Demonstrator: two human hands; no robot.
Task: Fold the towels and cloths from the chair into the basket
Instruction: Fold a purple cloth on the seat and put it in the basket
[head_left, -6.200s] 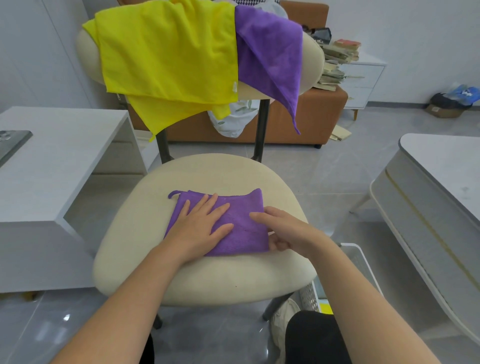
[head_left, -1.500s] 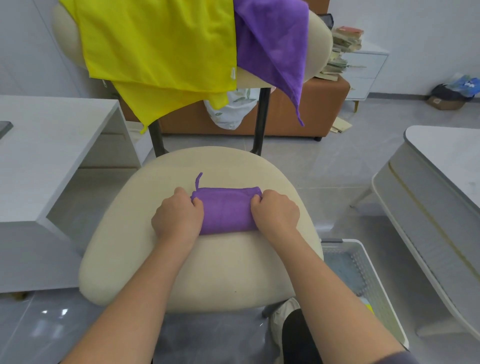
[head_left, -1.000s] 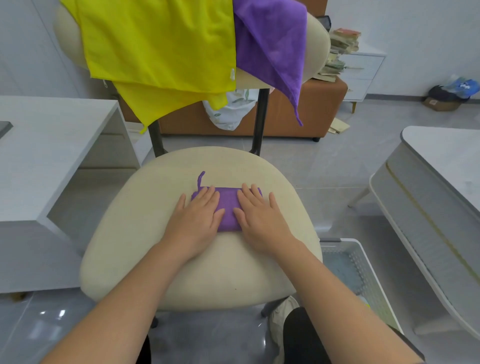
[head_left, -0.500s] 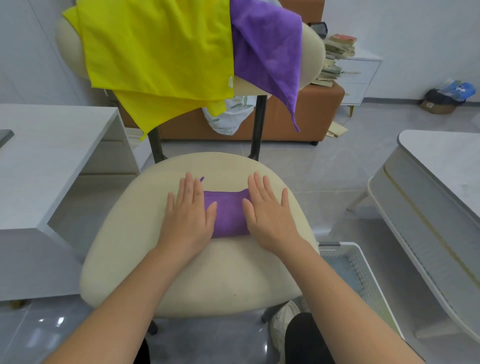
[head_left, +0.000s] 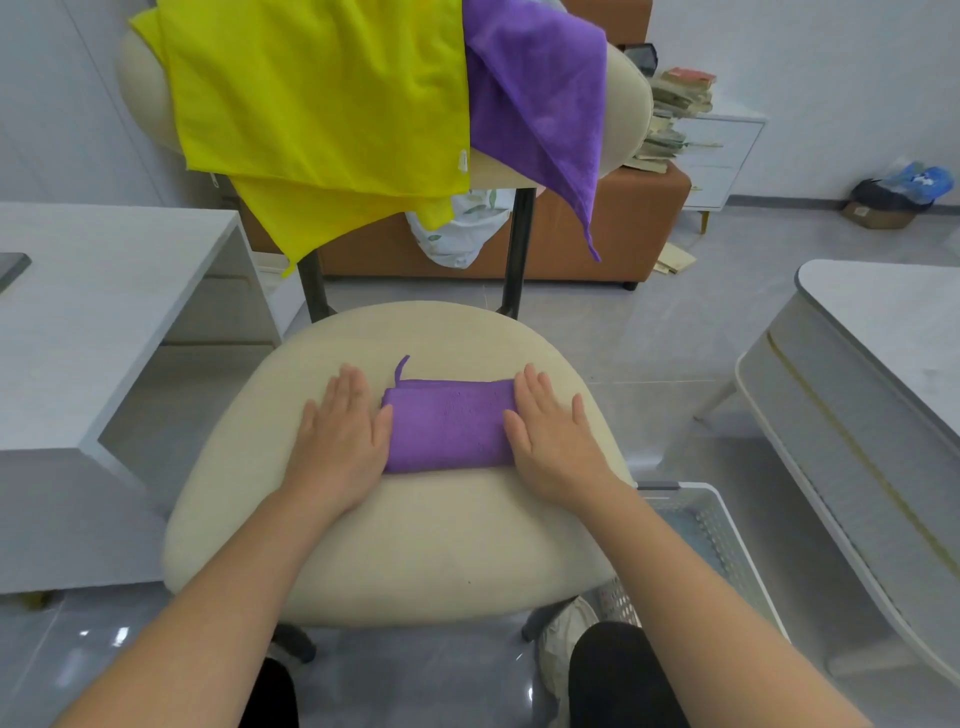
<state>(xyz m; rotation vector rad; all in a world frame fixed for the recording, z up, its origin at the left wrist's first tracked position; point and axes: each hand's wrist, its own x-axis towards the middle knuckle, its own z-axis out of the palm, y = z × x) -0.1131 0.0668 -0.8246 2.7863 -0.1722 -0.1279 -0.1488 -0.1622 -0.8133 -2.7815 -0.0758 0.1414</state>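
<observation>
A small folded purple cloth (head_left: 447, 430) lies in the middle of the cream chair seat (head_left: 415, 545), its hanging loop sticking up at the back left corner. My left hand (head_left: 340, 441) lies flat on the seat against the cloth's left edge, fingers straight. On the other side my right hand (head_left: 553, 441) is flat too, touching the right edge. Over the chair back hang a large yellow cloth (head_left: 322, 104) and a purple cloth (head_left: 540, 98). The white perforated basket (head_left: 727, 551) stands on the floor at the chair's right front, partly hidden by my right forearm.
A white desk (head_left: 93, 322) stands close on the left and a grey rounded table (head_left: 883, 395) on the right. Behind the chair are a brown sofa (head_left: 613, 228), a white patterned bag and a white drawer unit stacked with books (head_left: 675, 119). Grey tiled floor surrounds the chair.
My hands went from gripping the cloth's ends to pressing flat on top of it, then slid apart to its left and right edges. The folded cloth now shows fully between them.
</observation>
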